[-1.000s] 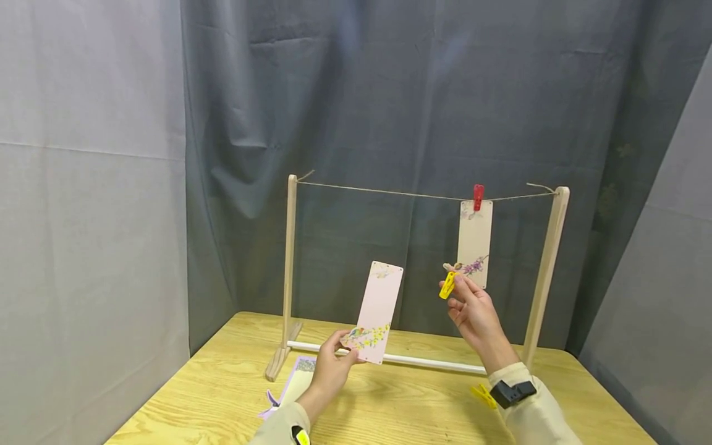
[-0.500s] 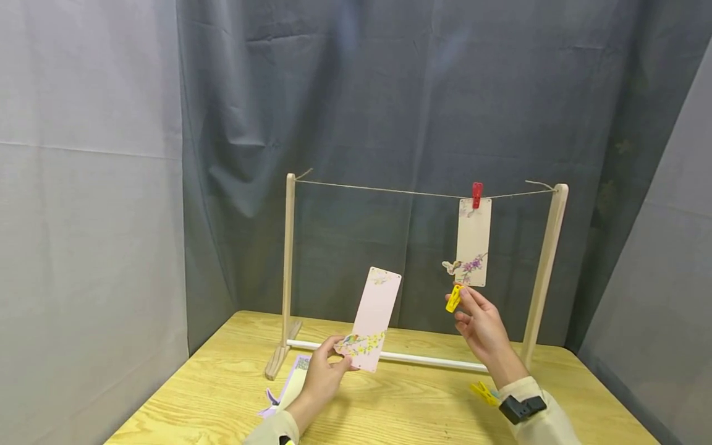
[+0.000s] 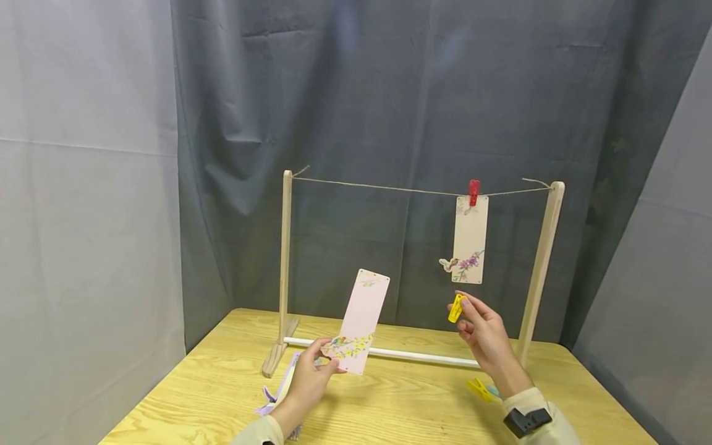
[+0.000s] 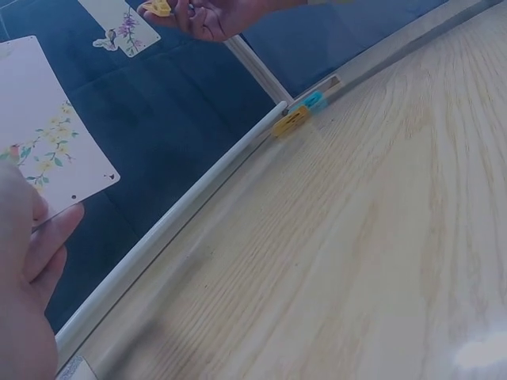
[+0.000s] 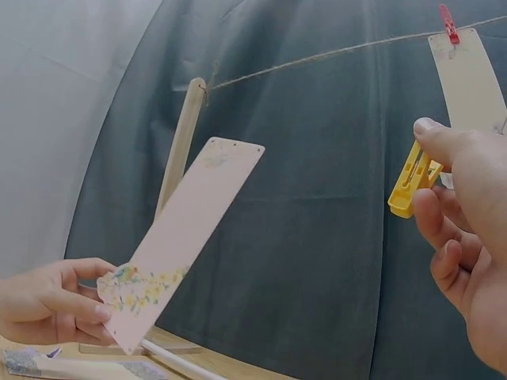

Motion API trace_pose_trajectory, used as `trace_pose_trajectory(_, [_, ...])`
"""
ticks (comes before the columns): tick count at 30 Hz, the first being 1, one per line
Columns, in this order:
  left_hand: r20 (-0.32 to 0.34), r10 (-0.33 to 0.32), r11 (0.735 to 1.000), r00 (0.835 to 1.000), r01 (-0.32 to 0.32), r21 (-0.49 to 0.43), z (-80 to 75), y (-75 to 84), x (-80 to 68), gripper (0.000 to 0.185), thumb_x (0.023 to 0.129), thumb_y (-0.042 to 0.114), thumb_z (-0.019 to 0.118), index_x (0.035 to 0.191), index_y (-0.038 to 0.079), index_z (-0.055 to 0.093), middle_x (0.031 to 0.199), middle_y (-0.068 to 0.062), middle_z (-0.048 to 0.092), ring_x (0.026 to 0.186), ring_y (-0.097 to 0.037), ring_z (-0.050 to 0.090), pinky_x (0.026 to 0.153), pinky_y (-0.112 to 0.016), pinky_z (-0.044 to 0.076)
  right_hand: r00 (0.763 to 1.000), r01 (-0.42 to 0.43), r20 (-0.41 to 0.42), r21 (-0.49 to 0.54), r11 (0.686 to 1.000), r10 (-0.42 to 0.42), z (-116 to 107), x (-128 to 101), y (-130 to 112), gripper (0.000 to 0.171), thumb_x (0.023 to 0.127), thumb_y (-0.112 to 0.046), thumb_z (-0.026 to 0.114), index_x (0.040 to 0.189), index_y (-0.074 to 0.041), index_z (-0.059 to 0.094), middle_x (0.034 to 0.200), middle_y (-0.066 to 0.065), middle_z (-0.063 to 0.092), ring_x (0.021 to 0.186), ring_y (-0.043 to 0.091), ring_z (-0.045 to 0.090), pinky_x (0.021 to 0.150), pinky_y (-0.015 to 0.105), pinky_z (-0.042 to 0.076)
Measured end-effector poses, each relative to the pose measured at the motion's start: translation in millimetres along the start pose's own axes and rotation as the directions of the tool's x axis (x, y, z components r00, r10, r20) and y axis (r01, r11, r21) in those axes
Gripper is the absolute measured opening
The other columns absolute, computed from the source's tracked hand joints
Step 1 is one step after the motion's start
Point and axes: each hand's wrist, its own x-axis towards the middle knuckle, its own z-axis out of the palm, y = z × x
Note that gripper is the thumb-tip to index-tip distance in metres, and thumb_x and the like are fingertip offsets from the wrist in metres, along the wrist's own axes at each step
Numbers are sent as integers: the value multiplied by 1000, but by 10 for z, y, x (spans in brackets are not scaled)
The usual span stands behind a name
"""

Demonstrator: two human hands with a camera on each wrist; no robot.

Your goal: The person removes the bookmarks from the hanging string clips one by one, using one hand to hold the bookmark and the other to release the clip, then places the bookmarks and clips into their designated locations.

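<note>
A pink card (image 3: 364,309) is being pinched by the left hand (image 3: 307,378), rising above that grip; a yellow clip (image 3: 457,308) is being pinched in the right hand (image 3: 488,339). Both closed grips are being lowered, leaving card and clip apart below the string (image 3: 378,186).
</note>
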Motion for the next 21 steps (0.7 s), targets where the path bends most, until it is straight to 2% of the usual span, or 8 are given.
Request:
trace_pose_trajectory(7, [-28, -6, 999, 1000, 7, 40, -52, 5, -23, 49, 98, -2, 64, 145, -5, 48, 114, -21, 59, 72, -25, 72, 43, -14, 32, 1000, -7, 2, -6, 1000, 7, -68, -55, 78, 27, 109, -22, 56, 132, -20, 69, 109, 2, 73, 64, 5, 56, 56, 17, 45])
trace_pose_trajectory(11, [-25, -21, 999, 999, 22, 33, -44, 23, -55, 51, 98, 0, 65, 145, -4, 47, 116, -21, 56, 75, -22, 71, 44, -14, 34, 1000, -17, 9, -32, 999, 17, -89, -92, 91, 32, 109, -22, 55, 139, -15, 64, 109, 1, 74, 66, 5, 55, 57, 17, 44])
trace_pose_trajectory(17, [-17, -20, 1000, 1000, 20, 11, -54, -27, -98, 47, 98, -1, 65, 143, -4, 50, 119, -22, 58, 89, -40, 72, 51, -16, 43, 1000, -11, 9, -26, 1000, 11, -88, -126, 87, 28, 109, -22, 55, 133, -19, 68, 108, 1, 74, 66, 4, 55, 57, 17, 44])
trace_pose_trajectory(21, [-16, -35, 999, 999, 35, 1, -69, -58, -157, 47, 98, -1, 65, 143, -3, 50, 122, -22, 55, 90, -43, 71, 52, -16, 43, 1000, -24, 3, -33, 999, 24, -102, -167, 96, 25, 109, -23, 56, 129, -23, 70, 108, 1, 74, 66, 5, 56, 57, 18, 44])
